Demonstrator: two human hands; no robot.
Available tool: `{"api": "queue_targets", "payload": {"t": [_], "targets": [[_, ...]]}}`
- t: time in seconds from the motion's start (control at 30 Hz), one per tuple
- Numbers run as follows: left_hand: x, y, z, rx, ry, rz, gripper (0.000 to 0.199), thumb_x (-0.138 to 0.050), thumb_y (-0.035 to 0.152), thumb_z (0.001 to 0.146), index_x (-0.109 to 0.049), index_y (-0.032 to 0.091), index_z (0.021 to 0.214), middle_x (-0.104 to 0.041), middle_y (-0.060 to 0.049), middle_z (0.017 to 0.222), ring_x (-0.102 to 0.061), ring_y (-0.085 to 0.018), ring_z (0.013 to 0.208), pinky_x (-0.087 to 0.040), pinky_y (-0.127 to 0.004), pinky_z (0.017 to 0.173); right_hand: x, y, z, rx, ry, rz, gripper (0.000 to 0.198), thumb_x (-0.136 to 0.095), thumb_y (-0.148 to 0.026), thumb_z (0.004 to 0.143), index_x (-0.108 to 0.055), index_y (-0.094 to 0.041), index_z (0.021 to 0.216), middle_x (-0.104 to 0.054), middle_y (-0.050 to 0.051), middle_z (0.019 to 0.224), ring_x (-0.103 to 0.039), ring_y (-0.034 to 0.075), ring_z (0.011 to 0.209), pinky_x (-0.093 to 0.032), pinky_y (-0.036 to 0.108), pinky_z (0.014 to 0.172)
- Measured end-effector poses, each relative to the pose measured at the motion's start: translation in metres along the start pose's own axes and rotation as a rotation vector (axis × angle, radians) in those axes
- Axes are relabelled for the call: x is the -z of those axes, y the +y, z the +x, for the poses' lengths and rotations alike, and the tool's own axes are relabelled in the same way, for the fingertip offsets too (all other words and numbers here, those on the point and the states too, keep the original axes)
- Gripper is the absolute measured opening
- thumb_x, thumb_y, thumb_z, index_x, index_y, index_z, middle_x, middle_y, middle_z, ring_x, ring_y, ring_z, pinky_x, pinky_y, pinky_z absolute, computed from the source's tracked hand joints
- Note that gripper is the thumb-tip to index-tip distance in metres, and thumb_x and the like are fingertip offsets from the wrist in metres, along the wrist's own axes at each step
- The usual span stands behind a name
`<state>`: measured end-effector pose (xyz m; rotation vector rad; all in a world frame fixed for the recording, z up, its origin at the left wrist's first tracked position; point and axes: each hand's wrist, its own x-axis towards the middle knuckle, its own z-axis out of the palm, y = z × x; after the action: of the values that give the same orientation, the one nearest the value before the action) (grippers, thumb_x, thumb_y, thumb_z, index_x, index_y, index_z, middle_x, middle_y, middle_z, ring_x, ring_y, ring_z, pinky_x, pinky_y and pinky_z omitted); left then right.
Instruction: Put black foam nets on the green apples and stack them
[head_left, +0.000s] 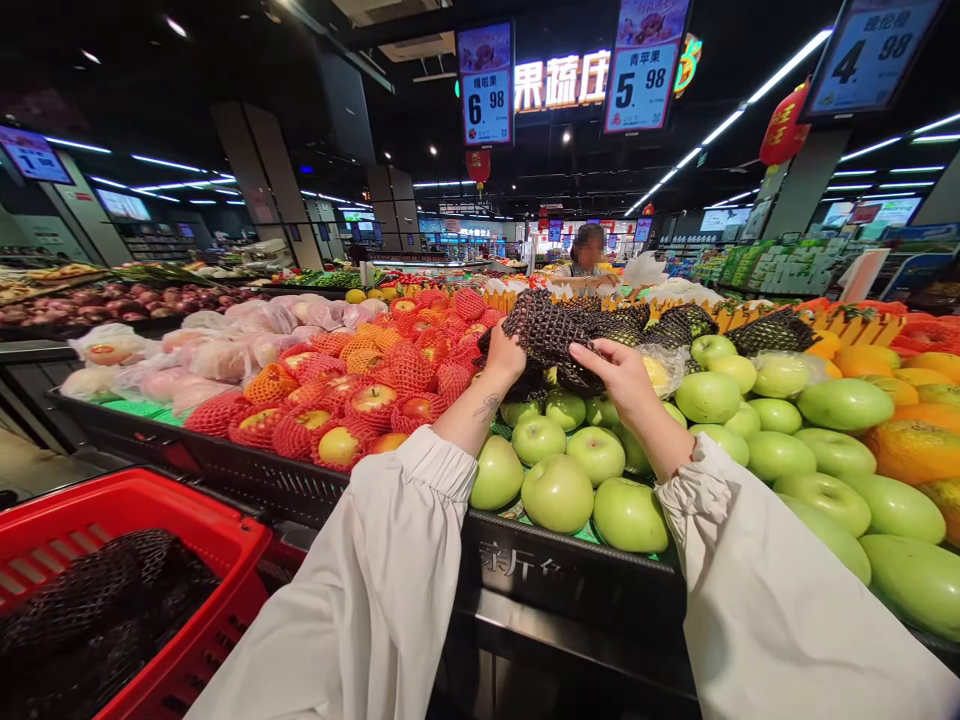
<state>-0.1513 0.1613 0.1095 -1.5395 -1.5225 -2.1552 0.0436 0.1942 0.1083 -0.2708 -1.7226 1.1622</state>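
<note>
Both hands reach over the far part of a heap of green apples [557, 492]. My left hand [504, 355] is closed round the left end of a black foam fruit net [551, 322]. On the net's right side, my right hand [622, 372] pinches it between thumb and fingers. Whether an apple sits inside the net cannot be made out. More black nets [772, 332] lie along the back of the heap, some with green fruit showing through. Loose green apples lie below and to the right of my hands.
Apples in red foam nets [375, 400] fill the display on the left, beside bagged pale fruit [214, 358]. Oranges [919, 440] are at the right. A red basket [232, 540] with black netting inside stands at lower left. Beyond the display is a person [586, 255].
</note>
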Motion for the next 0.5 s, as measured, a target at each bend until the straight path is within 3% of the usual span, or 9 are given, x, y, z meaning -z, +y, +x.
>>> {"api": "queue_targets", "payload": {"t": [0.1, 0.2, 0.33, 0.5], "targets": [[-0.002, 0.008, -0.003, 0.039, -0.081, -0.032, 0.014, -0.054, 0.016, 0.075, -0.055, 0.018, 0.062, -0.060, -0.001, 0.065, -0.054, -0.017, 0.070, -0.047, -0.030, 0.075, 0.001, 0.000, 0.001, 0.097, 0.079, 0.032, 0.051, -0.086, -0.062, 0.060, -0.058, -0.020, 0.067, -0.054, -0.003, 0.069, -0.046, 0.014, 0.068, -0.042, 0.029, 0.068], [-0.004, 0.015, -0.006, 0.055, -0.180, 0.015, 0.010, -0.058, 0.010, 0.073, -0.062, 0.015, 0.066, -0.060, 0.002, 0.064, -0.053, -0.014, 0.067, -0.042, -0.025, 0.070, 0.004, 0.001, 0.004, 0.180, 0.239, 0.116, 0.047, -0.089, -0.053, 0.058, -0.062, -0.020, 0.078, -0.062, -0.001, 0.080, -0.054, 0.015, 0.075, -0.047, 0.030, 0.075], [-0.006, 0.019, -0.006, 0.115, -0.180, 0.033, 0.016, -0.056, 0.001, 0.070, -0.063, 0.015, 0.069, -0.061, 0.003, 0.068, -0.054, -0.012, 0.067, -0.040, -0.023, 0.069, 0.009, 0.006, 0.009, 0.253, 0.461, 0.142, 0.050, -0.093, -0.042, 0.052, -0.059, -0.020, 0.082, -0.060, -0.003, 0.077, -0.053, 0.014, 0.071, -0.044, 0.028, 0.069], [-0.006, 0.020, -0.005, 0.182, -0.218, 0.012, 0.016, -0.052, 0.002, 0.073, -0.057, 0.016, 0.067, -0.057, 0.004, 0.062, -0.053, -0.012, 0.061, -0.039, -0.023, 0.065, 0.009, 0.006, 0.008, 0.201, 0.447, 0.216, 0.047, -0.089, -0.050, 0.061, -0.055, -0.019, 0.073, -0.053, -0.005, 0.067, -0.049, 0.011, 0.062, -0.040, 0.025, 0.062]]}}
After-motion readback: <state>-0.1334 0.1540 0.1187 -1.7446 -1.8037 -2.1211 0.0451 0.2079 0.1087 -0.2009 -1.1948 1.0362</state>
